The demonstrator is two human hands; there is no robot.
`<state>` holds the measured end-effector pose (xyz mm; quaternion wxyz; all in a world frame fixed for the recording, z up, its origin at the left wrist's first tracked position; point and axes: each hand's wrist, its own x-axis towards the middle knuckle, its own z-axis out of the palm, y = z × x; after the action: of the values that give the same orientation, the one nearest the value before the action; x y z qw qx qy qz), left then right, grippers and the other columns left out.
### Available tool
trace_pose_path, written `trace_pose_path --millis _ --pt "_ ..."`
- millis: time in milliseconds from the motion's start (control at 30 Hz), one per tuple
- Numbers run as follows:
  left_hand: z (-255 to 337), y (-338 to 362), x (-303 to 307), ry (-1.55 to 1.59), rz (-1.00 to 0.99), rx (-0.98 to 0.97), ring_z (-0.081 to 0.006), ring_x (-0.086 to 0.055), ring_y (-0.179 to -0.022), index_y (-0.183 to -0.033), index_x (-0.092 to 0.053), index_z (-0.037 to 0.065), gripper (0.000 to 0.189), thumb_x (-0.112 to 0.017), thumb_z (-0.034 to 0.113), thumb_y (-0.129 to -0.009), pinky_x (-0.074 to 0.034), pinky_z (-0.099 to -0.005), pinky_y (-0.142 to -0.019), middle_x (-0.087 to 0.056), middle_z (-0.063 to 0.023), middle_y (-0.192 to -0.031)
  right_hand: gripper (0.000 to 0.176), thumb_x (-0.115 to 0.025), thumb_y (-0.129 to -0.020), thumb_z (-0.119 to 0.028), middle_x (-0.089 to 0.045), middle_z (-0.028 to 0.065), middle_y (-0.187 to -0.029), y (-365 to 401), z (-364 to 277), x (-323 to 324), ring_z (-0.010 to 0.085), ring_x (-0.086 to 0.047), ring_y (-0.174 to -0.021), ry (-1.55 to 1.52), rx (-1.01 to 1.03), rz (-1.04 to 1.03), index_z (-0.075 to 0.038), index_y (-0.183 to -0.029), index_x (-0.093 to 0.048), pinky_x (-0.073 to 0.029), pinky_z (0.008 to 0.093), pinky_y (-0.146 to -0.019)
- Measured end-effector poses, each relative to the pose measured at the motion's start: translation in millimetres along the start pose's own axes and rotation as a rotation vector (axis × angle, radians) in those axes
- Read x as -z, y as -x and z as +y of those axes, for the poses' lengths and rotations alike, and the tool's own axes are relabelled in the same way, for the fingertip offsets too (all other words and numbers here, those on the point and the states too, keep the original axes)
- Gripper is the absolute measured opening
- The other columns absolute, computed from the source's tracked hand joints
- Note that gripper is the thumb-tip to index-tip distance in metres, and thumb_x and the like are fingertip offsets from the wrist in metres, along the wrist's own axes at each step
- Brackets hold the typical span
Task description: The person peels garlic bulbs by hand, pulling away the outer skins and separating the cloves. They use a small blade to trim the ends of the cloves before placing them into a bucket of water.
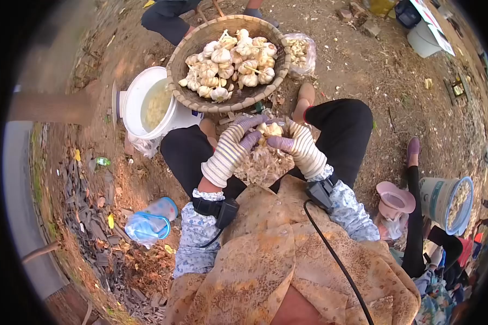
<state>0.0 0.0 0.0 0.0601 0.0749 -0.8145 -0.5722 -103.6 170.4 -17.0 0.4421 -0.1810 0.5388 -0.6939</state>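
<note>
Both my hands wear striped gloves with purple fingertips. My left hand [234, 147] and my right hand [302, 143] meet over my lap, fingers closed from either side around a garlic bulb [271, 130] that looks partly broken open. Just beyond them stands a round woven basket [173, 81] with many whole garlic bulbs [222, 56] piled in it. Below my hands, between my legs, lies a heap of papery garlic skins [263, 165]. My fingers partly cover the bulb.
Left of the basket is a white bucket [130, 103] with pale cloves in liquid. A plastic bag of cloves [303, 54] lies right of it. Other people sit nearby; a bucket of cloves [436, 197] and a pink hat [395, 199] are at right. A cable [336, 252] crosses my apron.
</note>
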Motion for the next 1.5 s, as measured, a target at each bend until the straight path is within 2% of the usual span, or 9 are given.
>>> trace_pose_path --millis 100,300,400,533,800,1000,1133,1233,1500 --pt "0 16 -21 0.445 0.016 0.352 -0.0093 -0.057 -0.085 -0.13 -0.057 0.006 0.036 -0.057 0.004 -0.095 -0.05 -0.0232 -0.077 -0.059 -0.0036 -0.113 0.048 -0.079 -0.079 -0.015 -0.066 0.0045 -0.11 22 5 2 0.0116 -0.06 -0.099 -0.125 -0.08 0.036 -0.001 -0.122 -0.06 -0.047 0.0275 -0.09" --pt "-13 2 4 0.142 0.086 0.096 -0.0066 -0.057 -0.081 -0.128 -0.058 0.004 0.035 -0.06 0.01 -0.094 -0.05 -0.021 -0.069 -0.061 -0.0019 -0.108 0.052 -0.081 -0.078 -0.017 -0.066 0.0043 -0.109 -6 0 -16 0.0125 -0.061 -0.098 0.059 0.053 0.077 0.0 -0.122 -0.06 -0.048 0.0268 -0.089" --pt "-4 4 -2 0.274 0.094 0.275 -0.0048 -0.057 -0.072 -0.116 -0.063 0.004 0.025 -0.062 0.013 -0.093 -0.049 -0.0191 -0.062 -0.065 -0.0003 -0.094 0.05 -0.078 -0.081 -0.021 -0.066 0.0013 -0.103 -5 14 -10 0.0074 -0.06 -0.087 0.106 0.105 0.038 -0.002 -0.124 -0.059 -0.049 0.0211 -0.075" --pt "1 6 1 0.421 0.129 0.366 -0.0047 -0.053 -0.051 -0.108 -0.065 0.004 0.019 -0.061 0.016 -0.094 -0.042 -0.018 -0.045 -0.065 -0.0008 -0.077 0.036 -0.068 -0.09 -0.03 -0.057 -0.004 -0.073 -1 14 -1 0.001 -0.041 -0.052 -0.266 -0.128 -0.058 -0.004 -0.113 -0.06 -0.029 0.0188 -0.045" --pt "-27 6 -14 0.206 0.243 0.274 -0.0043 -0.054 -0.052 -0.104 -0.064 0.001 0.019 -0.058 0.017 -0.096 -0.041 -0.0183 -0.045 -0.062 -0.0008 -0.073 0.022 -0.068 -0.088 -0.025 -0.05 -0.0026 -0.061 -2 23 6 0.0051 -0.038 -0.044 -0.396 -0.319 -0.112 -0.007 -0.097 -0.059 -0.025 0.0213 -0.04" --pt "-34 11 -8 0.423 0.385 0.274 -0.0064 -0.057 -0.062 -0.121 -0.058 0.005 0.035 -0.061 0.029 -0.096 -0.046 -0.0204 -0.052 -0.063 -0.0024 -0.08 0.02 -0.067 -0.086 -0.021 -0.045 -0.0035 -0.057 -8 29 8 0.0061 -0.035 -0.042 -0.429 -0.196 -0.053 -0.007 -0.097 -0.057 -0.026 0.0228 -0.04" --pt "-26 13 -14 0.555 0.01 0.288 -0.0177 -0.056 -0.113 -0.143 -0.039 0.005 0.084 -0.084 0.005 -0.072 -0.047 -0.0312 -0.099 -0.056 -0.0086 -0.126 0.022 -0.069 -0.086 -0.022 -0.046 -0.0041 -0.058 -6 26 3 0.0055 -0.036 -0.043 -0.457 -0.218 -0.065 -0.007 -0.098 -0.058 -0.026 0.022 -0.042" --pt "-25 11 -6 0.149 -0.028 0.313 -0.0155 -0.057 -0.11 -0.143 -0.039 0.005 0.085 -0.084 0.005 -0.071 -0.048 -0.0289 -0.096 -0.058 -0.007 -0.124 0.029 -0.071 -0.085 -0.025 -0.048 -0.0055 -0.061 -5 25 2 0.0037 -0.038 -0.046 -0.258 -0.237 0.008 -0.005 -0.104 -0.06 -0.028 0.0207 -0.043" --pt "-18 15 -13 0.313 -0.012 0.355 -0.0083 -0.061 -0.087 -0.143 -0.042 0.005 0.062 -0.067 0.001 -0.086 -0.053 -0.023 -0.073 -0.063 -0.0036 -0.113 0.036 -0.076 -0.083 -0.032 -0.054 -0.0063 -0.073 -6 21 -6 0.0017 -0.04 -0.051 -0.226 -0.234 0.034 -0.009 -0.107 -0.062 -0.027 0.0189 -0.045"
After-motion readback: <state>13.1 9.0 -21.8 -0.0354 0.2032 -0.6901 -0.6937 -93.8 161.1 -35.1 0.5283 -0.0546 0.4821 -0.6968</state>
